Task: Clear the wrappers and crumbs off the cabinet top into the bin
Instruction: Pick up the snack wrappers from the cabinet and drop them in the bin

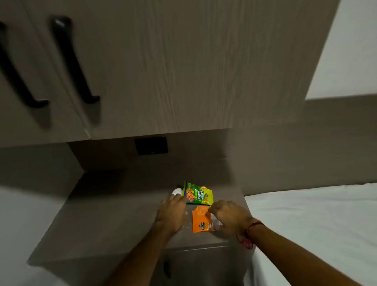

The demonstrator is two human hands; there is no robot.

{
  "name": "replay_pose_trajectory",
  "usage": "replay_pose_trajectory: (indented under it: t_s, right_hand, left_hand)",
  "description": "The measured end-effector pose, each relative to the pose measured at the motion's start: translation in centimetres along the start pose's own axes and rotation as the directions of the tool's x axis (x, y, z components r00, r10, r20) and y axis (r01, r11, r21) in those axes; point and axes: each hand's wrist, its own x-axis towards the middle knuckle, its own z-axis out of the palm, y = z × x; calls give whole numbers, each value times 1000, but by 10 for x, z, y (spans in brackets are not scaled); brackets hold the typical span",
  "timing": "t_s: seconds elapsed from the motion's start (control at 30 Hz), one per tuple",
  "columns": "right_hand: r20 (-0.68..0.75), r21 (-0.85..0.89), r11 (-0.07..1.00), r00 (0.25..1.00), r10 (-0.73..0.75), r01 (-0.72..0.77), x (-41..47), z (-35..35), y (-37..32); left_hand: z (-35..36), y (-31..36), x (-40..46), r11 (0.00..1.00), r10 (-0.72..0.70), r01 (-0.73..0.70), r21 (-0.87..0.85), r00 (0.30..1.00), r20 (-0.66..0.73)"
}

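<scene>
A green and yellow snack wrapper (198,193) lies near the back of the grey-brown cabinet top (113,218). In front of it lies an orange wrapper (200,219). A white crumpled scrap (177,191) sits left of the green wrapper. Pale crumbs (185,226) are scattered left of the orange wrapper. My left hand (171,212) rests flat by the crumbs, its fingertips touching the green wrapper's left edge and the white scrap. My right hand (228,216) lies over the orange wrapper's right edge, fingers spread, next to a clear plastic piece (216,222).
Upper cabinet doors with two black handles (73,59) hang overhead. A black wall socket (151,145) sits on the back panel. A bed with a white sheet (314,224) borders the cabinet on the right. A small dark drawer pull (166,270) shows below the front edge. No bin is in view.
</scene>
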Motion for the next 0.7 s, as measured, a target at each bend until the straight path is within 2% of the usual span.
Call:
replay_pose_trajectory:
  t_s: [0.13,0.27,0.43,0.6,0.7]
  right_hand:
    - [36,-22,998,997,-65,65,20,46,13]
    - [-87,-30,997,994,-70,68,32,74,21]
    - [-135,-57,996,988,-81,74,40,88,25]
    - [-141,83,991,983,114,-103,34,79,22]
    - [-158,241,940,946,282,-240,20,62,14]
  left_hand:
    - [31,12,60,985,86,-87,149,996,15]
    - [58,27,93,944,144,-151,294,989,46]
    - [65,30,107,945,155,-143,293,988,-18]
    - [52,31,88,980,107,-60,191,964,-244]
    - [43,33,65,991,95,-53,127,931,-353]
